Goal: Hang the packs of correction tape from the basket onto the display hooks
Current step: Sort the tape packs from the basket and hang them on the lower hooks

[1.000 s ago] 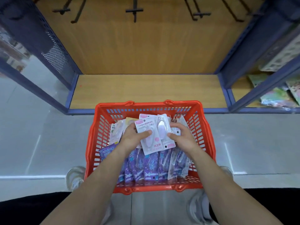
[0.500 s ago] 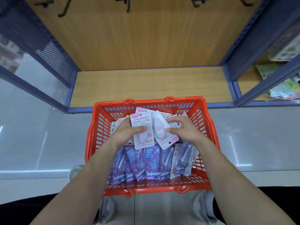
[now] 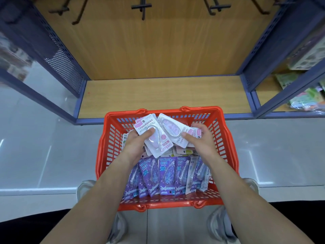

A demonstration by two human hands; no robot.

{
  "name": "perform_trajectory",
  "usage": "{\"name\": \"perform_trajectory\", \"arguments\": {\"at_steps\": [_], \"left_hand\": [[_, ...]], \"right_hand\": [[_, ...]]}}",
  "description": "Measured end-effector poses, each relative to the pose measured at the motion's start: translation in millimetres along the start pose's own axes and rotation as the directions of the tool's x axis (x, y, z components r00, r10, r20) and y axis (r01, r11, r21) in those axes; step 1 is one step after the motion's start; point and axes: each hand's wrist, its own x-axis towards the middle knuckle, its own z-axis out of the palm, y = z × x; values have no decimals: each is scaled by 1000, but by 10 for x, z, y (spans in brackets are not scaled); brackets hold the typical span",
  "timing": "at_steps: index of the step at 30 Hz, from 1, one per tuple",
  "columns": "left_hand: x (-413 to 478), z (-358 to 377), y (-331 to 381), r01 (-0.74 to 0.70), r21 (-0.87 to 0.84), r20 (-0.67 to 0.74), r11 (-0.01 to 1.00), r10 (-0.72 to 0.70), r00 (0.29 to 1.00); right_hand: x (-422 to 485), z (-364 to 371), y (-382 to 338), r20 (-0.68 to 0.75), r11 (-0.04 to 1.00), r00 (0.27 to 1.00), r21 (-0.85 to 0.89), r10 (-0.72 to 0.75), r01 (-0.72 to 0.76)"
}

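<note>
Orange basket [image 3: 102, 155] holds the purple packs [image 3: 166, 175], the display hooks [image 3: 143, 7] in view carry none, and we pinch one white pack [image 3: 154, 138] in the left hand [image 3: 135, 145] and a second white pack [image 3: 173, 132] in the right hand [image 3: 200, 141] just above it, so we judge hanging not yet begun.

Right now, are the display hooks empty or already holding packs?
Empty. The visible display hooks stand bare against the wooden panel; their tops are cropped.
</note>
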Motion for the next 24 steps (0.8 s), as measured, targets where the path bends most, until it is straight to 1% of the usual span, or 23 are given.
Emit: {"name": "perform_trajectory", "arguments": {"at_steps": [2,5,7,9,12,14,16,18,24], "left_hand": [[-17,-11,-5,1,43,10,999,-1,1000],[-29,-48,-30,-14,211,8,977,13,1000],[-38,-112,-20,-27,294,15,955,24,1000],[-59,-188,44,-29,297,50,954,14,999],[-74,-216,161,-44,300,186,953,-13,982],[-99,-123,200,-72,336,249,939,-15,968],[-123,-2,190,-106,389,278,915,-6,961],[-149,92,170,-133,422,293,897,3,956],[-103,189,37,-120,389,267,913,12,963]], "right_hand": [[-35,-4,-1,25,1000,1000,-1,11,-11],[-56,-30,-70,-33,1000,999,20,20,-19],[-48,-104,-156,-60,1000,998,-24,-10,8],[-40,-190,-229,-19,996,999,-83,-40,38],[-11,-267,-314,54,986,998,-160,-44,52],[-1,-249,-358,117,985,993,-168,-27,47],[5,-187,-393,159,991,987,-124,-21,41],[8,-121,-390,161,997,987,-70,-25,37],[-19,32,-307,98,982,995,185,17,-35]]}}
